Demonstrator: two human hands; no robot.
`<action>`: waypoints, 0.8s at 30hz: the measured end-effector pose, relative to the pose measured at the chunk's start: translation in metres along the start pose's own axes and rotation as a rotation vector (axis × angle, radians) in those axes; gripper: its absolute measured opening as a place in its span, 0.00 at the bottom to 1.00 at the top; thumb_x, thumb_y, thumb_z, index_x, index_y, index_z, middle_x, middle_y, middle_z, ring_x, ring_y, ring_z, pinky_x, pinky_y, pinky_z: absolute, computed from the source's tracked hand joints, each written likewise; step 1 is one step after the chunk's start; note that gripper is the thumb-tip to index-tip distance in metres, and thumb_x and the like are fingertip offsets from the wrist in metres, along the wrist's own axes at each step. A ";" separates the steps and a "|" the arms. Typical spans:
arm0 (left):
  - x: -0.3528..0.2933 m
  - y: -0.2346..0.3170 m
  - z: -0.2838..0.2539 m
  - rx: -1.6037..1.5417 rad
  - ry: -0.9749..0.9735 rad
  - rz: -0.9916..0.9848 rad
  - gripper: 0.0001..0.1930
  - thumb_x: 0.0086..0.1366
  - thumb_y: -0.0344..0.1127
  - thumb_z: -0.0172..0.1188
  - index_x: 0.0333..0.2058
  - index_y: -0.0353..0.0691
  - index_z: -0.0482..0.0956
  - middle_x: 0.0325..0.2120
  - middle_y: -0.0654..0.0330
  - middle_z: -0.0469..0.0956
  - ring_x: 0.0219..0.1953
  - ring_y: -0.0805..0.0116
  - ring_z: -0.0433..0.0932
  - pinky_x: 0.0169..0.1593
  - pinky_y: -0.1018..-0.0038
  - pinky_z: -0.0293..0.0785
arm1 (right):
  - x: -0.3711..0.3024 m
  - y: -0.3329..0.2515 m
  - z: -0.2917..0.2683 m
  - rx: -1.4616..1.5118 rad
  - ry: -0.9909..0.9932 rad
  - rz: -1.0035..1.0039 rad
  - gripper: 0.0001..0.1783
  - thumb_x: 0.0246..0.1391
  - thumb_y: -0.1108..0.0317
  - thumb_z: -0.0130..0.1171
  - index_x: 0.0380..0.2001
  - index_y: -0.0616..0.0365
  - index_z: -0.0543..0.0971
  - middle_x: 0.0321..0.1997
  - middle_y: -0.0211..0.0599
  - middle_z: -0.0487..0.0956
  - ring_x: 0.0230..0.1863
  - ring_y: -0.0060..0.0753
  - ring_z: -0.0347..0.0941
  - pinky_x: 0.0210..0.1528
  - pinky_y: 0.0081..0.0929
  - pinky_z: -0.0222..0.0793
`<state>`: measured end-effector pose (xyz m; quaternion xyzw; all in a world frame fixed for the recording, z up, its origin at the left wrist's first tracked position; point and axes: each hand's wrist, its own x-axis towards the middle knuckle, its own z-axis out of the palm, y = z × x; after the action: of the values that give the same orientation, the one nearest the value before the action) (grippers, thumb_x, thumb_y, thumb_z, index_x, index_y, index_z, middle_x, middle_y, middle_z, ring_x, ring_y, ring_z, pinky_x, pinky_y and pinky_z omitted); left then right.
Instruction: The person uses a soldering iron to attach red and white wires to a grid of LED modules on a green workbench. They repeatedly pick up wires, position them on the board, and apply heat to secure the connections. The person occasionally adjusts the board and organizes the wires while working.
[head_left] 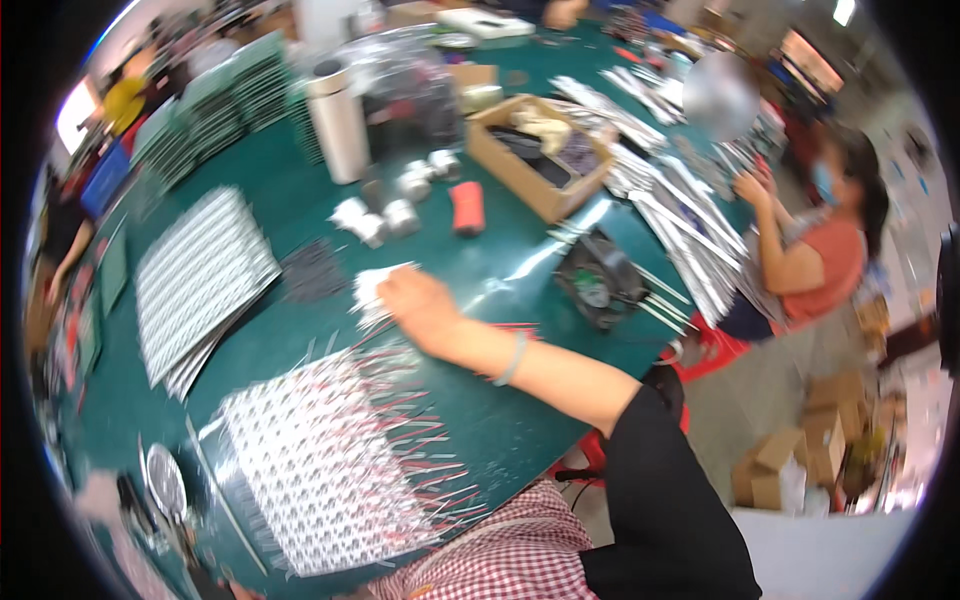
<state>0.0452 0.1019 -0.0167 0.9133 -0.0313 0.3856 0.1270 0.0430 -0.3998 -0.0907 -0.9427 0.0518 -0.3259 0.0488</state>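
My right hand (418,305) reaches across the green table, fingers curled down onto a small pile of white pieces (370,285). Blur hides what is between the fingertips. In front of me lies a white sheet (320,465) with rows of small dark squares; thin red and white wires (425,420) stick out along its right side. Left of the hand is a heap of small dark pieces (315,270). Farther left, a stack of similar patterned sheets (205,285) rests at a tilt. My left hand does not show.
Beyond my hand are a red spool (467,208), several silvery rolls (402,217), a white flask (338,125) and an open cardboard box (530,175). A black holder (600,275) with white rods stands to the right. A person (810,235) sits at the far right.
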 end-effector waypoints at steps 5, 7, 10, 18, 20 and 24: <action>-0.018 -0.035 -0.002 -0.524 0.071 -0.595 0.13 0.63 0.31 0.66 0.43 0.30 0.85 0.20 0.67 0.70 0.21 0.78 0.63 0.26 0.77 0.57 | 0.008 0.004 -0.025 0.208 -0.068 0.052 0.10 0.49 0.78 0.53 0.35 0.58 0.77 0.36 0.39 0.77 0.44 0.45 0.74 0.44 0.39 0.74; -0.020 -0.020 -0.003 -0.561 0.030 -0.629 0.13 0.63 0.30 0.65 0.44 0.28 0.84 0.20 0.67 0.69 0.22 0.78 0.63 0.27 0.77 0.57 | 0.007 0.011 -0.042 0.169 -0.108 0.048 0.10 0.47 0.78 0.54 0.34 0.58 0.78 0.36 0.39 0.77 0.44 0.45 0.75 0.43 0.39 0.74; -0.023 -0.018 -0.014 -0.623 0.021 -0.653 0.14 0.63 0.28 0.64 0.45 0.27 0.83 0.21 0.67 0.69 0.23 0.78 0.63 0.28 0.77 0.58 | 0.017 0.007 -0.067 0.079 -0.209 -0.017 0.09 0.45 0.79 0.56 0.32 0.58 0.79 0.35 0.38 0.77 0.43 0.43 0.75 0.42 0.38 0.74; -0.021 0.011 -0.019 -0.667 0.050 -0.604 0.11 0.62 0.24 0.63 0.42 0.23 0.81 0.22 0.62 0.74 0.19 0.77 0.63 0.23 0.78 0.57 | 0.033 -0.004 -0.111 -0.403 -0.569 -0.350 0.02 0.39 0.71 0.65 0.21 0.50 0.82 0.26 0.34 0.80 0.34 0.35 0.79 0.41 0.37 0.69; -0.023 0.013 -0.019 -0.699 0.055 -0.623 0.11 0.62 0.24 0.63 0.42 0.23 0.81 0.23 0.61 0.75 0.19 0.77 0.63 0.22 0.78 0.57 | 0.035 -0.012 -0.106 -0.469 -0.665 -0.395 0.02 0.40 0.70 0.66 0.21 0.49 0.83 0.26 0.34 0.82 0.33 0.34 0.80 0.44 0.42 0.67; -0.028 0.012 -0.018 -0.772 0.073 -0.609 0.12 0.61 0.22 0.63 0.43 0.22 0.80 0.30 0.57 0.79 0.19 0.78 0.65 0.22 0.79 0.58 | 0.035 -0.023 -0.090 -0.549 -0.811 -0.458 0.01 0.44 0.68 0.67 0.24 0.48 0.85 0.27 0.34 0.83 0.34 0.34 0.81 0.49 0.47 0.66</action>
<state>0.0113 0.0940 -0.0223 0.7531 0.1009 0.3229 0.5643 0.0163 -0.3868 0.0043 -0.9581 -0.0950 0.0875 -0.2557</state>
